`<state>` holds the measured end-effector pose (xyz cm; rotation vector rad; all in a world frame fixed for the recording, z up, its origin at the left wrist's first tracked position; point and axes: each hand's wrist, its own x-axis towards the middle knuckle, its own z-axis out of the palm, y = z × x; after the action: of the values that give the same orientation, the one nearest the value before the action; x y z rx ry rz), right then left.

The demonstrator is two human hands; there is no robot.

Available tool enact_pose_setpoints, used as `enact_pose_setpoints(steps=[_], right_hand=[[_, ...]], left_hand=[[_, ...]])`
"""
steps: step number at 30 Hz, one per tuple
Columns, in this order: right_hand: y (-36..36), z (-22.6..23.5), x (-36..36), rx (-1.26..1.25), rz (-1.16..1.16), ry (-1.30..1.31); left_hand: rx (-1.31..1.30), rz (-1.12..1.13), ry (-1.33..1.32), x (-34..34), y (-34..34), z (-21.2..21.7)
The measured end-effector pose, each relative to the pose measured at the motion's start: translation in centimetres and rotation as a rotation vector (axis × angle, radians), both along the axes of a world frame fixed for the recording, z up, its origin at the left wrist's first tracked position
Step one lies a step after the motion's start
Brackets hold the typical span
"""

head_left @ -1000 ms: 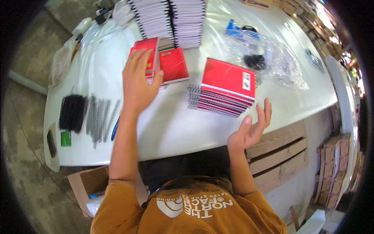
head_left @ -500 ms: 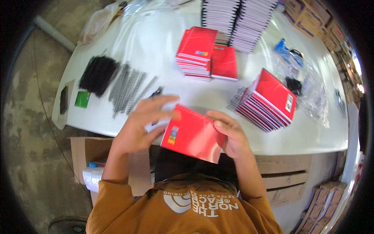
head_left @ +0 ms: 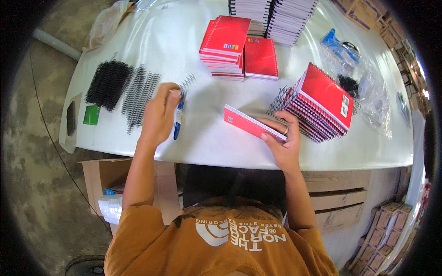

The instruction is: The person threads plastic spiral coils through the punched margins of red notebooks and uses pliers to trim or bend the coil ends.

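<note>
My right hand (head_left: pixel 284 143) grips an unbound red-covered notebook block (head_left: pixel 248 122) by its near end and holds it edge-up, just above the white table (head_left: pixel 216 142). My left hand (head_left: pixel 160 112) reaches left of it, and its fingertips pinch one end of a single black binding coil (head_left: pixel 187 84) that lies on the table. A blue pen (head_left: pixel 177 122) lies beside that hand. More black coils (head_left: pixel 138 95) lie spread out further left, next to a dense black bundle of coils (head_left: pixel 107 84).
A slanted stack of spiral-bound red notebooks (head_left: pixel 322 103) lies right of my right hand. Two piles of red notebooks (head_left: pixel 241 48) lie ahead, with tall pad stacks (head_left: pixel 276 14) behind. Plastic bags (head_left: pixel 368 87) lie at the right. A cardboard box (head_left: pixel 103 177) stands under the table.
Both hands held the red notebook block close to my body. Now only my right hand holds it over the table, and my left hand has moved left to a black coil.
</note>
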<state>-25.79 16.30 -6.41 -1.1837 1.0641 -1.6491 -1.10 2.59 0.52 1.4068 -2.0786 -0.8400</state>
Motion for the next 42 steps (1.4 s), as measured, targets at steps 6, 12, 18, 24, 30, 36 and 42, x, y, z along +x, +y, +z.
enact_pose_setpoints(steps=[6,12,18,24,30,36,42], right_hand=[[-0.6,0.4,0.9,0.087,0.047,0.106],[-0.4,0.0,0.4,0.139,-0.002,0.190],[-0.3,-0.1,0.2,0.134,0.019,0.201],[-0.3,-0.2,0.2,0.104,0.025,0.227],[-0.1,0.0,0.4,0.100,0.021,0.277],[0.6,-0.1,1.4,0.053,0.007,0.323],[1.5,0.3,2.9,-0.016,-0.004,0.357]], left_hand=[[0.109,-0.483,0.058,-2.4,3.2,-2.5],[0.372,-0.438,0.079,-2.3,0.9,-1.0],[0.392,-0.347,0.156,-2.9,0.5,-1.3],[0.481,-0.310,0.368,-3.8,0.2,-0.9],[-0.386,-0.677,-0.068,-4.3,-0.3,0.2],[-0.540,-0.718,-0.358,-5.2,1.2,2.7],[-0.754,-0.690,-0.582,-4.6,2.1,3.0]])
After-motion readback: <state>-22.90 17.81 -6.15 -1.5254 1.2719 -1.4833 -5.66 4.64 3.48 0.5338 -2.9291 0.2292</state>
